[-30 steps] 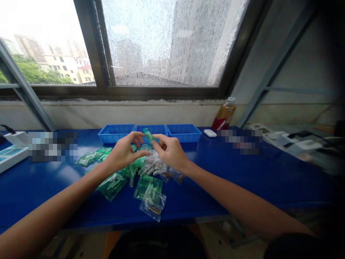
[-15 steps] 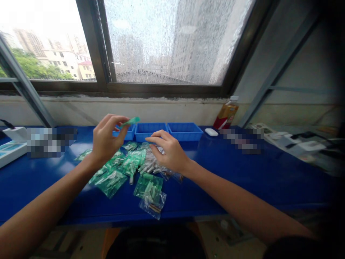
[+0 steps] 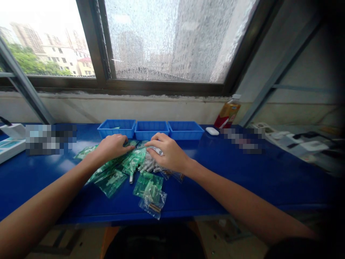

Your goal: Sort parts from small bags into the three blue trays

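My left hand [image 3: 115, 145] is low over the left part of a heap of green plastic bags [image 3: 111, 181], thumb apart from its bent fingers and nothing visible between them. Facing it, my right hand [image 3: 168, 151] hovers at or on the heap's right side, fingers curved and thumb a little apart. Clear plastic bags [image 3: 159, 151] show through that gap; whether the fingertips touch them I cannot tell. Short metal pieces [image 3: 131, 178] poke out among the bags. Nearer the front edge, a clear bag [image 3: 155, 207] with brass-coloured pins overlaps a green bag [image 3: 142, 181].
Three blue bins stand behind the heap: a left bin [image 3: 117, 133] with a bit of green inside, a middle bin [image 3: 151, 135] and a right bin [image 3: 185, 135]. Rightward are a white case [image 3: 212, 131] and a drink bottle [image 3: 228, 113]. A power strip [image 3: 12, 147] lies far left.
My left hand has come down from above the left bin to the heap, and the green bag it held is gone from its fingers. My right hand has barely moved.
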`<action>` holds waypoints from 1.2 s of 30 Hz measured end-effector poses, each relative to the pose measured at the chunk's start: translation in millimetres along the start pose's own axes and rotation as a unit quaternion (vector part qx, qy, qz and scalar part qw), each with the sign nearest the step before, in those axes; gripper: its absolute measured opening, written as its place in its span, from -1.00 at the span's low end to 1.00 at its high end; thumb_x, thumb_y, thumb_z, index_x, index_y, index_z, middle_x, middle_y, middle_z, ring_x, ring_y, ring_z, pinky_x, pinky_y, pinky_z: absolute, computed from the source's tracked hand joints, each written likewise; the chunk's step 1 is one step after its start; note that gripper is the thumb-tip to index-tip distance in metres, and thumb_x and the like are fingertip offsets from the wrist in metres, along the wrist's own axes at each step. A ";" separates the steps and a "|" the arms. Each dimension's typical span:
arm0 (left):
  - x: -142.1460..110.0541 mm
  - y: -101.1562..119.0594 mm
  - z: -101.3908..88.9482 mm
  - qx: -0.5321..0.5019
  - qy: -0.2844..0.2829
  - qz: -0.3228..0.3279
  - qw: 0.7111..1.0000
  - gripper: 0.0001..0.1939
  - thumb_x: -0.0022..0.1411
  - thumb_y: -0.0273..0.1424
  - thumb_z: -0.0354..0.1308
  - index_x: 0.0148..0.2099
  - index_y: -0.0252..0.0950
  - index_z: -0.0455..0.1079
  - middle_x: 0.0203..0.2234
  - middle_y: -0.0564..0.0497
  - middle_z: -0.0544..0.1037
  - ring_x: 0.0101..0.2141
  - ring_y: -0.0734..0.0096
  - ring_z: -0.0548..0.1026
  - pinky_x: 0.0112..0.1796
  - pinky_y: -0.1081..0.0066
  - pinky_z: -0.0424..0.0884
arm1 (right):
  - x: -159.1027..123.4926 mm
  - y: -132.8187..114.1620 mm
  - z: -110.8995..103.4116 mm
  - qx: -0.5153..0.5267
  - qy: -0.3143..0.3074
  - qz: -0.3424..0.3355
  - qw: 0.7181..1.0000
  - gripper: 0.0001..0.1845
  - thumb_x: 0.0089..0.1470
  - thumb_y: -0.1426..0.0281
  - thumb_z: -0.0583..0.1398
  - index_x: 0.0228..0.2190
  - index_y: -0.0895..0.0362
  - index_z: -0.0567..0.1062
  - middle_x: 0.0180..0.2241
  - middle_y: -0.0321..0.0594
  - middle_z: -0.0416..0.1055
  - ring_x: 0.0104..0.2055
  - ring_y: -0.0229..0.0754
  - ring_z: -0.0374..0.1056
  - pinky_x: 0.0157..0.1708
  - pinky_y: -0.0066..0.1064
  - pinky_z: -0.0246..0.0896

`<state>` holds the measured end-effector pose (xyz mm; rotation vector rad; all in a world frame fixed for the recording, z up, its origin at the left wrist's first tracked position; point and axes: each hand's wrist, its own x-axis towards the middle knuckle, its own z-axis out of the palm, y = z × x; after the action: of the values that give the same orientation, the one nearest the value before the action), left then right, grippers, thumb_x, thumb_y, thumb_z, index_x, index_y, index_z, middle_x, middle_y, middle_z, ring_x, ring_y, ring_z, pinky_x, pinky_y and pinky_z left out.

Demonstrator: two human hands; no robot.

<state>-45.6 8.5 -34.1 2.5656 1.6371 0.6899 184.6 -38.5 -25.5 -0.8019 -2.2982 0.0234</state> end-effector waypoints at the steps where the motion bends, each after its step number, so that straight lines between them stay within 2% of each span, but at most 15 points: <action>1: 0.2 0.5 2.0 0.022 -0.014 0.000 1.000 -0.63 -0.02 -0.05 0.13 -0.41 -0.28 0.44 -0.49 -0.11 0.51 -0.44 0.21 0.45 -0.39 0.33 0.28 | -0.3 0.2 0.3 0.000 -0.003 0.001 1.000 -0.76 0.10 0.36 0.07 -0.27 0.17 0.50 -0.31 -0.14 0.36 -0.23 -0.18 0.23 -0.15 -0.28 0.15; 3: 1.5 0.3 3.8 0.076 -0.041 -0.004 0.996 -0.61 -0.01 -0.04 0.11 -0.34 -0.28 0.44 -0.45 -0.13 0.53 -0.41 0.19 0.47 -0.42 0.35 0.27 | -0.7 0.3 0.8 0.000 -0.009 0.000 1.000 -0.75 0.11 0.36 0.07 -0.26 0.17 0.50 -0.31 -0.15 0.36 -0.23 -0.19 0.23 -0.15 -0.29 0.15; 6: 3.4 0.2 3.1 0.081 -0.042 -0.020 0.996 -0.62 -0.02 -0.13 0.14 -0.22 -0.27 0.43 -0.42 -0.11 0.55 -0.38 0.17 0.49 -0.44 0.38 0.28 | -0.9 0.0 1.4 0.003 -0.013 -0.001 1.000 -0.75 0.10 0.37 0.07 -0.26 0.18 0.51 -0.33 -0.15 0.36 -0.26 -0.20 0.24 -0.17 -0.30 0.15; 9: 4.0 2.1 -0.5 0.054 -0.053 -0.020 0.997 -0.75 -0.01 -0.28 0.12 -0.25 -0.25 0.43 -0.44 -0.05 0.56 -0.39 0.22 0.50 -0.43 0.40 0.29 | -0.4 -0.7 2.7 0.024 -0.013 0.006 1.000 -0.76 0.08 0.38 0.09 -0.28 0.19 0.51 -0.33 -0.13 0.38 -0.26 -0.20 0.25 -0.18 -0.29 0.15; 11: 4.0 4.5 -4.6 0.035 -0.048 -0.015 0.998 -0.83 0.01 -0.36 0.08 -0.31 -0.24 0.44 -0.47 -0.01 0.56 -0.41 0.26 0.50 -0.43 0.40 0.30 | 0.6 -1.8 4.3 0.060 -0.014 0.034 0.998 -0.79 0.06 0.38 0.11 -0.32 0.17 0.52 -0.34 -0.15 0.40 -0.26 -0.21 0.26 -0.20 -0.29 0.16; 14: 2.7 13.7 -12.5 0.012 0.041 0.015 0.999 -0.84 0.06 -0.39 0.06 -0.28 -0.26 0.41 -0.43 -0.02 0.54 -0.40 0.29 0.49 -0.40 0.39 0.32 | 3.7 -5.6 6.6 0.155 -0.015 0.123 0.980 -0.79 0.06 0.34 0.10 -0.35 0.16 0.51 -0.37 -0.19 0.42 -0.33 -0.25 0.29 -0.31 -0.36 0.17; 16: -0.3 25.3 -17.1 -0.008 0.121 0.074 0.990 -0.86 0.10 -0.42 0.05 -0.26 -0.27 0.38 -0.38 -0.03 0.53 -0.35 0.33 0.47 -0.35 0.39 0.35 | 6.5 -9.6 6.7 0.229 -0.008 0.189 0.955 -0.74 0.08 0.28 0.08 -0.37 0.17 0.50 -0.42 -0.21 0.42 -0.39 -0.28 0.28 -0.39 -0.40 0.16; 18: -5.4 39.8 -19.2 -0.031 0.175 0.150 0.973 -0.89 0.15 -0.44 0.03 -0.26 -0.26 0.35 -0.36 -0.01 0.51 -0.29 0.37 0.44 -0.27 0.37 0.36 | 9.2 -13.5 5.3 0.291 0.003 0.233 0.928 -0.66 0.09 0.20 0.05 -0.44 0.17 0.47 -0.50 -0.24 0.39 -0.47 -0.31 0.23 -0.46 -0.43 0.12; 21: -14.0 59.0 -16.7 -0.048 0.202 0.230 0.951 -0.88 0.19 -0.48 0.01 -0.22 -0.26 0.34 -0.33 -0.02 0.50 -0.26 0.38 0.41 -0.20 0.34 0.35 | 11.1 -16.5 2.0 0.347 0.033 0.248 0.904 -0.64 0.08 0.18 0.04 -0.54 0.17 0.41 -0.57 -0.29 0.30 -0.55 -0.34 0.13 -0.55 -0.45 0.04; 23: -17.7 66.6 -13.4 -0.064 0.199 0.251 0.945 -0.87 0.19 -0.48 0.02 -0.20 -0.26 0.34 -0.29 -0.05 0.47 -0.23 0.38 0.40 -0.18 0.32 0.35 | 10.1 -15.0 0.7 0.336 0.061 0.238 0.909 -0.71 0.07 0.27 0.04 -0.55 0.17 0.39 -0.59 -0.32 0.26 -0.57 -0.35 0.09 -0.57 -0.46 0.00; 25: -19.2 70.0 -11.2 -0.106 0.180 0.233 0.950 -0.88 0.19 -0.44 0.04 -0.22 -0.28 0.36 -0.27 -0.07 0.46 -0.23 0.37 0.40 -0.21 0.33 0.37 | 7.7 -11.1 0.6 0.262 0.092 0.203 0.939 -0.78 0.06 0.36 0.05 -0.51 0.17 0.41 -0.59 -0.32 0.24 -0.55 -0.33 0.10 -0.55 -0.44 0.01; 28: -18.6 71.1 -10.6 -0.252 0.091 0.119 0.956 -0.77 0.23 -0.29 -0.01 -0.25 -0.32 0.37 -0.35 -0.08 0.47 -0.32 0.38 0.43 -0.34 0.37 0.40 | 3.7 -3.4 1.6 0.098 0.114 0.095 0.984 -0.77 0.07 0.45 0.03 -0.34 0.18 0.48 -0.46 -0.23 0.32 -0.41 -0.25 0.20 -0.38 -0.36 0.13; 31: -16.7 70.8 -10.2 -0.420 -0.009 -0.011 0.908 -0.55 0.30 -0.15 -0.22 -0.33 -0.35 0.37 -0.43 -0.10 0.49 -0.39 0.37 0.46 -0.40 0.36 0.42 | 1.2 1.5 2.0 -0.016 0.097 0.022 0.995 -0.65 0.11 0.49 -0.02 -0.12 0.16 0.45 -0.34 -0.14 0.36 -0.29 -0.18 0.22 -0.23 -0.28 0.15; 33: -15.5 70.3 -8.8 -0.467 -0.027 -0.045 0.883 -0.56 0.27 -0.13 -0.17 -0.35 -0.36 0.37 -0.44 -0.10 0.49 -0.39 0.37 0.47 -0.40 0.36 0.43 | 0.7 1.6 1.4 -0.053 0.088 0.011 0.995 -0.60 0.12 0.50 -0.03 -0.06 0.16 0.43 -0.32 -0.11 0.36 -0.26 -0.15 0.21 -0.20 -0.25 0.14; 36: -14.4 68.9 -5.7 -0.447 -0.006 -0.038 0.894 -0.72 0.20 -0.22 0.02 -0.30 -0.35 0.37 -0.43 -0.05 0.48 -0.43 0.43 0.44 -0.40 0.40 0.41 | 2.0 -2.8 -0.3 -0.024 0.084 0.030 0.996 -0.58 0.05 0.56 0.00 -0.08 0.15 0.45 -0.26 -0.09 0.35 -0.20 -0.13 0.20 -0.15 -0.22 0.13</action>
<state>6.4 -36.1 -16.9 1.8105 1.0197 1.0853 182.2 -39.7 -23.4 -0.8643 -2.1223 -0.0709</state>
